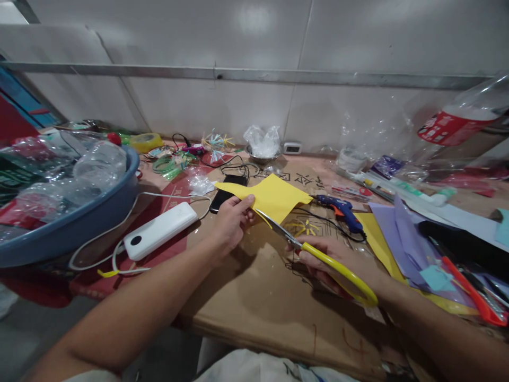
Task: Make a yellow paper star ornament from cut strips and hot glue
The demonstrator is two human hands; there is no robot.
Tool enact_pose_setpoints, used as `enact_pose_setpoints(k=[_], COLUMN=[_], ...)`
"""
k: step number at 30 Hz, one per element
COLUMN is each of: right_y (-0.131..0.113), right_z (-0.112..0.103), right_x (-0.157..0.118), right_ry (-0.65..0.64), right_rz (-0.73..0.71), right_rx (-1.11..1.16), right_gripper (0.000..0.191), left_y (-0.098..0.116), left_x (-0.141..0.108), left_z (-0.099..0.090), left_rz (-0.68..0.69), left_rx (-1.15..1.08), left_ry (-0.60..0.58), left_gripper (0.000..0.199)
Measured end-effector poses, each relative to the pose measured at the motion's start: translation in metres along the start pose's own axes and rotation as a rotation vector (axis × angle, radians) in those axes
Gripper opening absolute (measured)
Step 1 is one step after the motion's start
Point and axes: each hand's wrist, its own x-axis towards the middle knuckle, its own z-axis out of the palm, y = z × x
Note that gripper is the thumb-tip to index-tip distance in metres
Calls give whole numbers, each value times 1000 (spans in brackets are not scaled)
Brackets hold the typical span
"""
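A sheet of yellow paper is pinched between the thumb and fingers of my left hand, above the cardboard-covered table. My right hand grips scissors with yellow handles. Their metal blades point up and left, at the lower edge of the sheet just right of my left fingers. Part of the blades is hidden, so how far they are apart is hard to tell. Behind the sheet lies a black phone, partly covered by it. A blue glue gun rests just right of the paper.
On the left stands a blue basin full of plastic bottles, with a white power bank and its cable beside it. Purple paper sheets and a red-handled cutter lie right. A big bottle stands at the far right.
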Motion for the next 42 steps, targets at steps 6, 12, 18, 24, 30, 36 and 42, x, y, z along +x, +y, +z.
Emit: enact_pose_setpoints(k=[6, 12, 18, 24, 30, 36, 42], right_y=[-8, -5, 1, 4, 5, -3, -11], right_z=[3, 5, 4, 3, 2, 1, 5], right_x=[1, 1, 2, 3, 1, -2, -2], right_ry=[14, 27, 14, 7, 3, 9, 10], right_rz=[-4, 5, -12, 9, 32, 7, 16], right_rx=[-85, -76, -30, 28, 51, -40, -69], right_gripper=[51, 46, 46, 44, 47, 49, 50], left_y=[-4, -4, -4, -3, 1, -1, -5], left_x=[-3, -5, -4, -5, -4, -3, -4], left_z=[0, 0, -1, 0, 4, 1, -1], left_rz=[-17, -8, -10, 0, -15, 27, 12], left_rx=[18, 34, 34, 34, 7, 32, 24], left_ry=[-7, -26, -28, -16, 42, 20, -4], left_gripper=[39, 36, 37, 37, 38, 33, 36])
